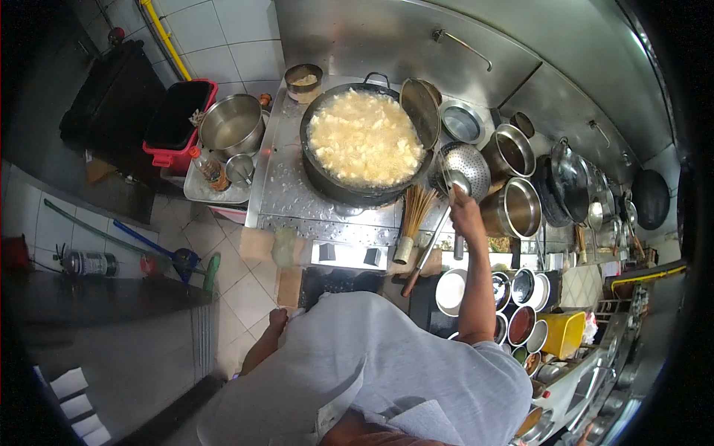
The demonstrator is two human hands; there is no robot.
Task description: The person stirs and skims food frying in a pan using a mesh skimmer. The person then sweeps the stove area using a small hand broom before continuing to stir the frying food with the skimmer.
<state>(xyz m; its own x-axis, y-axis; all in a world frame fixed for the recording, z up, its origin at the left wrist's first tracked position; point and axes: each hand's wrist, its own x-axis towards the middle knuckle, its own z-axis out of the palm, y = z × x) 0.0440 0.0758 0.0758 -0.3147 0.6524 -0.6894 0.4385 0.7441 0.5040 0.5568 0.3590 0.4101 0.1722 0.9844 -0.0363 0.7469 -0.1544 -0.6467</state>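
My right hand [466,214] is closed round a ladle [457,181], close below its bowl. Just behind the ladle lies a perforated skimmer [480,169], whose long handle with a wooden end slants toward my body. A bamboo brush [416,215] rests left of that handle. To the left, a large black pot [349,195] is full of pale yellow pieces in bubbling, foamy liquid [364,137]. A round mesh strainer [420,113] leans at the pot's right rim. My left hand [278,320] hangs low by my shirt, fingers curled; whatever they hold is hidden.
Steel pots [520,208] stand right of the skimmer, with woks [569,182] beyond. Several bowls of ingredients [522,325] sit near my right arm. On the left are a steel pot [232,123], a bottle [210,169] and a red bin [177,119]. Steel wall lies behind.
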